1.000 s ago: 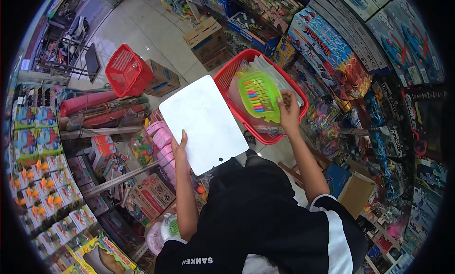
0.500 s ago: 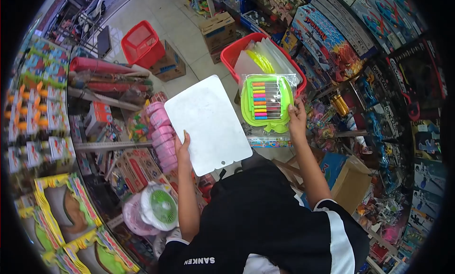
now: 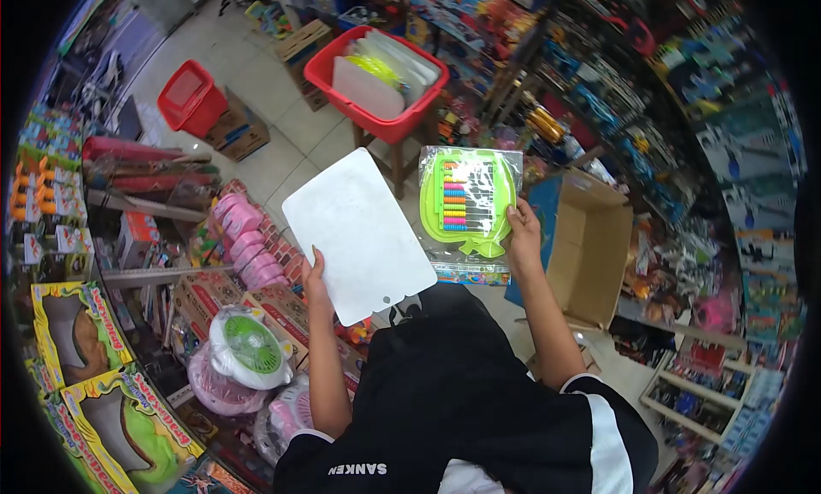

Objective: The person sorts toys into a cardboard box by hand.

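Note:
My left hand (image 3: pixel 316 282) grips a white board (image 3: pixel 359 237) by its lower left edge, with the thumb on the face and the other fingers hidden behind. The board is blank, with rounded corners and a small hole near its bottom edge. In my right hand (image 3: pixel 524 237) is a green apple-shaped abacus (image 3: pixel 466 199) in a clear plastic bag, pinched at its right edge. Rows of coloured beads lie across its rods. Both things are held up side by side in front of my body, a small gap between them.
A red basin (image 3: pixel 389 126) with white boards and something yellow stands on a wooden stool (image 3: pixel 398 165). An open cardboard box (image 3: pixel 590 246) is at the right. Wrapped fans (image 3: pixel 250 347) and pink packs (image 3: pixel 248 242) line the left. A red basket (image 3: pixel 190 100) stands further off.
My view has turned to the right, so the shelves and basin shift left in it. The abacus is lower and its beads have slid along the rods. Both hands keep their hold.

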{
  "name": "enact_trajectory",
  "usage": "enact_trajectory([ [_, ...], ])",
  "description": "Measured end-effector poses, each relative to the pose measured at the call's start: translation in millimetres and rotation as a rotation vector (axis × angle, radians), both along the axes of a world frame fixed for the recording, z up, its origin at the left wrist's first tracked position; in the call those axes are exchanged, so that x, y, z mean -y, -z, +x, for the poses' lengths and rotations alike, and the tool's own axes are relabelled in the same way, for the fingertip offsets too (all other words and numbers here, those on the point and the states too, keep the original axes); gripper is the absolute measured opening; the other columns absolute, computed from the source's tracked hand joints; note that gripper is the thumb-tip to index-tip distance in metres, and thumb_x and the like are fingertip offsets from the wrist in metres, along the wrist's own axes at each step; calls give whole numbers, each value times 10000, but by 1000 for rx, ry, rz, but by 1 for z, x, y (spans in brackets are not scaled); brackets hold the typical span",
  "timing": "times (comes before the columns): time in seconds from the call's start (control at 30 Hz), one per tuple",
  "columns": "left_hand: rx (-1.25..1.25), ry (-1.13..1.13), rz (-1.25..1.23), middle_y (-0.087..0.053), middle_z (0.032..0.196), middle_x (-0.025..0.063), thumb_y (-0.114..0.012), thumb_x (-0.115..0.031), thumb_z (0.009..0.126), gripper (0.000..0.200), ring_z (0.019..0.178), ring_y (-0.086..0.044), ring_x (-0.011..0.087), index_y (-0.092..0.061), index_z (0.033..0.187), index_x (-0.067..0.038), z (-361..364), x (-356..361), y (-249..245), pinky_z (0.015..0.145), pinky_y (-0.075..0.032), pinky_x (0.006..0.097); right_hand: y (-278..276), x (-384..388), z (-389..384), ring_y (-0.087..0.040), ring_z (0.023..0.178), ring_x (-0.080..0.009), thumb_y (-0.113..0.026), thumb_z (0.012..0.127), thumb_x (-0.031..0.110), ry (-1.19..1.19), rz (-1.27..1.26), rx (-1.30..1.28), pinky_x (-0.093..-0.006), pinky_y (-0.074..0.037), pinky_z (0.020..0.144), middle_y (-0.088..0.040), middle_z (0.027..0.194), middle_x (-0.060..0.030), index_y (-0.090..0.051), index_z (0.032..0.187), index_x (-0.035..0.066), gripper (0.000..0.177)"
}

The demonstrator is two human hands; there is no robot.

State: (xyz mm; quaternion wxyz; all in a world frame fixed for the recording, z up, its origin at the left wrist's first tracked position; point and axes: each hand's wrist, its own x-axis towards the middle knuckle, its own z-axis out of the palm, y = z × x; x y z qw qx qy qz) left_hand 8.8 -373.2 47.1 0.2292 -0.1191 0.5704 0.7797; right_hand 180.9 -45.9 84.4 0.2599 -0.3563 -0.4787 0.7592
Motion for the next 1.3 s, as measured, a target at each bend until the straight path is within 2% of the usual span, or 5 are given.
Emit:
enact_trajectory([
  [0.5,-59,168,-64,-597,1240,125,-569,-323,978,514,1057,-622,230,-450,1356,4,143,-151,-10,910,-504,353,12,-118,238,-606,898,-83,-564,978,97,170,62,39,-245,-476,814,-667,994,-62,-520,1139,11,188],
  [0.7,-78,86,-96,-589,1247,126,-567,-329,981,521,1073,-611,232,-446,1355,12,222,-186,7,915,-500,350,44,-181,309,-565,870,-58,-638,932,71,47,557,256,-222,-444,751,-647,911,-24,-522,1008,17,149],
  [0.87,-63,2,-118,-574,1275,120,-555,-291,990,493,1106,-594,224,-436,1376,-9,267,-187,-2,940,-480,342,68,-196,320,-600,994,-414,-586,747,-86,-418,936,488,-451,-480,883,-653,1042,-195,-599,1119,38,393],
  [1.13,-26,-143,-262,-562,1294,125,-548,-305,991,522,1116,-597,244,-405,1413,-33,291,-172,-21,933,-498,372,142,-190,292,-559,1095,-357,-592,731,-69,-798,1401,124,-482,-429,939,-619,1098,-168,-624,1078,53,369],
  [1.3,-83,-143,-218,-574,1255,126,-571,-351,973,551,1078,-604,251,-414,1385,-20,300,-169,-20,906,-508,386,180,-172,302,-538,1067,-389,-648,691,-2,-618,1270,586,-454,-438,943,-554,1074,-156,-646,1070,51,382],
])
